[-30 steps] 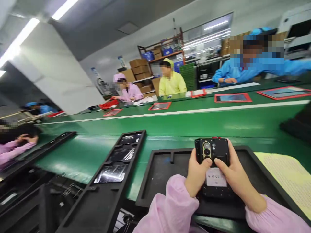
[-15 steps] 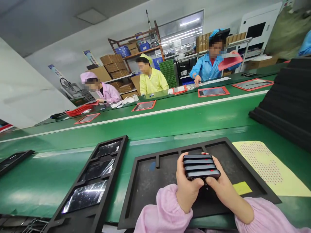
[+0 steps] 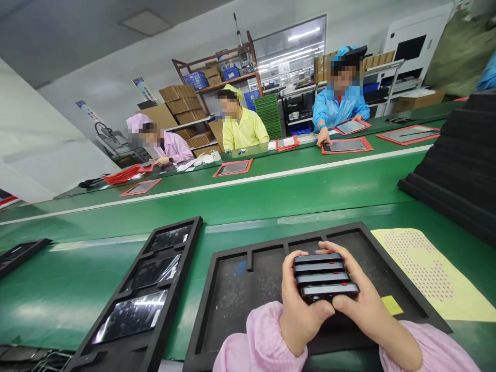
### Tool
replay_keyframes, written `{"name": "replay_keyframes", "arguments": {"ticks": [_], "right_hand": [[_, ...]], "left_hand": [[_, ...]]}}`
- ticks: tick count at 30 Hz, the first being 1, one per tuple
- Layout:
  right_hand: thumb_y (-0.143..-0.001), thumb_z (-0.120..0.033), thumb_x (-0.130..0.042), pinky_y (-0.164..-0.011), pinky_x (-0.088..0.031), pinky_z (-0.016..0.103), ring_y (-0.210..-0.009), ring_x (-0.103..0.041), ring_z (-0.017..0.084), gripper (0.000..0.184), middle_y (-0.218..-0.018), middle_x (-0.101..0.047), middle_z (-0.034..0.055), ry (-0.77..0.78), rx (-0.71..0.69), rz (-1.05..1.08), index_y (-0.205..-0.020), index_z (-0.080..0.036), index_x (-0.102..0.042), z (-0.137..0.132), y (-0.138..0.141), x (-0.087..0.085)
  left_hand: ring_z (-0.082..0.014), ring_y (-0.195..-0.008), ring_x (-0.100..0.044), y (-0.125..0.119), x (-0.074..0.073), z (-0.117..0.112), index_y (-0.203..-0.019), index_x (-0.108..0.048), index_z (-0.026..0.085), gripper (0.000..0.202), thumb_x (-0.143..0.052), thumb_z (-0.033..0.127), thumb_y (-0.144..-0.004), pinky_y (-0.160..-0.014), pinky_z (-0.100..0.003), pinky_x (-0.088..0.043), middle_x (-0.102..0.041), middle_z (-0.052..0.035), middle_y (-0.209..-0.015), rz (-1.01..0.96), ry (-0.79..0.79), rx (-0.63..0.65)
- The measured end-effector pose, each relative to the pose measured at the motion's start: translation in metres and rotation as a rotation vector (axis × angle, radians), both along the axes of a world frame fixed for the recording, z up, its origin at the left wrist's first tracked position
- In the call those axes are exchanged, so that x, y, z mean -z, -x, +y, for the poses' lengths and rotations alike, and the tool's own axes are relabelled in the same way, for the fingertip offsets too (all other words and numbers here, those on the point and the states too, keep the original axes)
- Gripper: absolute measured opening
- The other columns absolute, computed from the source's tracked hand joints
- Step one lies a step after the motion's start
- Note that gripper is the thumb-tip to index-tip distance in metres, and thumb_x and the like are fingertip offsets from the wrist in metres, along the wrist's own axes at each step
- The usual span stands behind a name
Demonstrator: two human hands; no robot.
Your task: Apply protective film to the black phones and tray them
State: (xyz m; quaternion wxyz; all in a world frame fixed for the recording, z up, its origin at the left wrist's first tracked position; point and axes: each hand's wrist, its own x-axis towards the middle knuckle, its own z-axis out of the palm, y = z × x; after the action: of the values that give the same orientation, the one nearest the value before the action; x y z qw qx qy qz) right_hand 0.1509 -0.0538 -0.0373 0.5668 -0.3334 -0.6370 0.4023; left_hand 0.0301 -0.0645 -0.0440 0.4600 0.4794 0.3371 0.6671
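Between my two hands sits a stack of several dark phones (image 3: 324, 274), seen edge-on, with small red marks on their edges. My left hand (image 3: 300, 305) is wrapped round the left end, thumb at the near side. My right hand (image 3: 362, 299) closes on the right end, its thumb near the left one. Both hold the stack above a black foam tray (image 3: 240, 305), whose surface shows dusty specks and a blue spot. A yellow sticky note (image 3: 392, 305) lies in that tray beside my right wrist.
Left of me, a long black tray (image 3: 176, 279) holds several glossy screens. A yellow sheet of red dots (image 3: 430, 268) lies at right, below stacked black foam trays (image 3: 449, 165). Across the green belt, co-workers sit by red-framed panels (image 3: 346, 145).
The phone stack in my hands has shifted slightly right and down. Across the belt, the person in blue has lowered the red-edged sheet and now touches a panel.
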Motion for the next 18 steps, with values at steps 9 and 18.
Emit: {"name": "replay_keyframes", "arguments": {"ticks": [9, 18], "right_hand": [[-0.079, -0.064, -0.061, -0.076, -0.054, 0.033, -0.092, -0.058, 0.025, 0.053, -0.098, -0.053, 0.0081, -0.145, 0.027, 0.028, -0.112, -0.025, -0.048, -0.021, -0.002, 0.018], [-0.082, -0.064, -0.057, -0.08, -0.051, 0.039, -0.092, -0.053, 0.025, 0.05, -0.097, -0.05, 0.0066, -0.224, 0.001, -0.055, -0.113, -0.028, -0.043, -0.027, -0.004, 0.013]], "left_hand": [[-0.0252, -0.084, -0.057, 0.005, 0.025, -0.019, -0.1, -0.055, 0.019, 0.092, -0.069, 0.078, -0.032, -0.08, -0.039, -0.052, -0.055, -0.0079, -0.091, 0.248, -0.052, -0.146], [-0.0233, -0.08, -0.054, 0.008, 0.035, -0.025, -0.097, -0.055, 0.022, 0.089, -0.067, 0.082, -0.031, -0.078, -0.041, -0.049, -0.054, -0.0053, -0.085, 0.296, -0.162, -0.212]]}}
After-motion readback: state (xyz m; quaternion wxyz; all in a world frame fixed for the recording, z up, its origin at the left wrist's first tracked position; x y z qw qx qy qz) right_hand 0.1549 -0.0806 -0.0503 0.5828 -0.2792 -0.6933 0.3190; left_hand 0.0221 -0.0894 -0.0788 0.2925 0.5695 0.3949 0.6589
